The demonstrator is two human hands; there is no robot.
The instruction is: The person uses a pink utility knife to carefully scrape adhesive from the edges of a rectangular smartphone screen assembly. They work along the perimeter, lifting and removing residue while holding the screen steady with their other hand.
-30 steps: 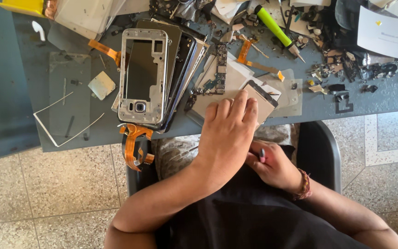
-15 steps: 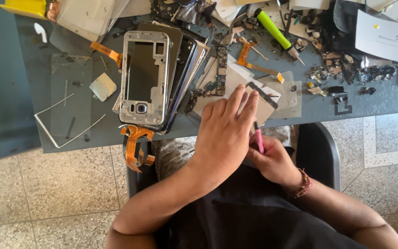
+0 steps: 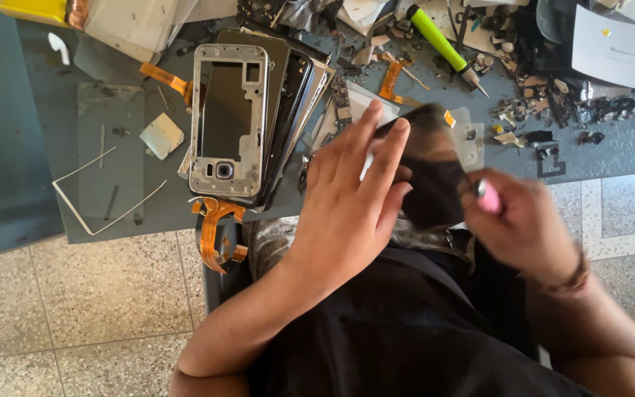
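My left hand (image 3: 354,191) grips a dark, flat phone part (image 3: 435,173) at the near edge of the grey work mat (image 3: 53,110), fingers spread along its left side. My right hand (image 3: 523,220), blurred with motion, holds a small pink tool (image 3: 488,197) against the right side of that dark part. A silver phone frame (image 3: 228,121) lies on a stack of dark phone panels just left of my left hand. An orange flex cable (image 3: 214,231) hangs off the mat's edge below the frame.
A green-handled screwdriver (image 3: 442,40) lies at the back. Several small loose parts and screws are scattered at the right (image 3: 553,103). A clear glass sheet (image 3: 108,158) rests at the left, a white paper (image 3: 619,37) at the far right. Speckled tile floor lies below.
My right hand has risen from my lap to the right of the dark part, bringing the pink tool up. The left hand has lifted and tilted the part, which now shows its dark face.
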